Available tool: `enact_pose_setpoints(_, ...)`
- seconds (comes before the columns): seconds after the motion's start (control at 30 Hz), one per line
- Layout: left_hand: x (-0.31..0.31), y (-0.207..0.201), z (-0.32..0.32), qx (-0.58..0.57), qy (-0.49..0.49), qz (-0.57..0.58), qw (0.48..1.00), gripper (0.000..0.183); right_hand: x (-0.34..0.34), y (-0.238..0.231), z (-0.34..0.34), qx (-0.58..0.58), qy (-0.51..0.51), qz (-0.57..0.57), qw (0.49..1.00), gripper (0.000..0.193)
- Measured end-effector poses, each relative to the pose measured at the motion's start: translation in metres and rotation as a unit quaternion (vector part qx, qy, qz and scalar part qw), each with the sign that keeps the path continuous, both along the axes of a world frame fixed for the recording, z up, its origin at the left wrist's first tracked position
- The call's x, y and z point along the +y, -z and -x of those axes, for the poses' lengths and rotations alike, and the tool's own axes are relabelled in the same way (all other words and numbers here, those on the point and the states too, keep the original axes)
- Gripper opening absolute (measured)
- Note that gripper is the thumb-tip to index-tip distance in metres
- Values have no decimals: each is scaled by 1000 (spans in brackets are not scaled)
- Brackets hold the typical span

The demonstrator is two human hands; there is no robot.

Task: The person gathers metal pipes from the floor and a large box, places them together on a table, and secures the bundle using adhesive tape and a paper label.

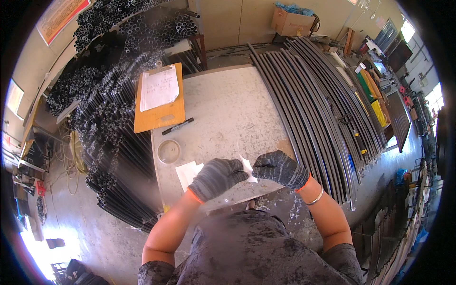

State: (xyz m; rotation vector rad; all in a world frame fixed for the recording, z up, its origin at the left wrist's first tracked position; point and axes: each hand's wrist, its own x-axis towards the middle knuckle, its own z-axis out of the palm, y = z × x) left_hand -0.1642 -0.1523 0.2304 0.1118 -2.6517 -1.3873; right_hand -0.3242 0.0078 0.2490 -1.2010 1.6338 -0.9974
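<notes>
Both my hands wear dark grey knit gloves with orange cuffs. My left hand [217,178] and my right hand [281,169] are closed, fingertips close together, over the near part of a worn white tabletop [228,104]. Between them they pinch a small white piece of paper [247,166]. More white paper [186,175] lies on the table beside my left hand, which partly covers it. Further left sits a round clear disc-like thing [169,151], perhaps a tape roll or a dish. A black marker [177,126] rests beyond it.
A brown clipboard [159,116] with a written sheet lies at the table's far left. Long dark metal tubes [304,114] run along the right side. Stacked tubes [114,123] with open ends crowd the left. A cardboard box [292,23] stands at the back wall.
</notes>
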Motion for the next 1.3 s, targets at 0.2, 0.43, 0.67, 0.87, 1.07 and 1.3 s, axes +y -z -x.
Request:
enact_pose_setpoints(0.2,-1,16,-14,-116,-84,-200,969,23,2,10,-23,280,102,124,946,12)
enact_pose_setpoints(0.43,42,1,-5,-64,-245,-718,649,15,1,40,-62,428,141,156,879,9)
enact_pose_setpoints(0.67,29,33,-8,-21,-109,-190,976,24,14,41,-50,292,158,225,916,13)
enact_pose_setpoints(0.87,19,42,-2,47,14,-64,997,22,-10,-6,-17,152,275,218,924,23)
enact_pose_setpoints(1.07,17,29,-3,-14,-85,-246,965,16,-2,5,-35,190,143,249,939,29)
enact_pose_setpoints(1.3,37,12,1,38,-164,-359,918,12,-8,41,-50,157,206,208,943,30)
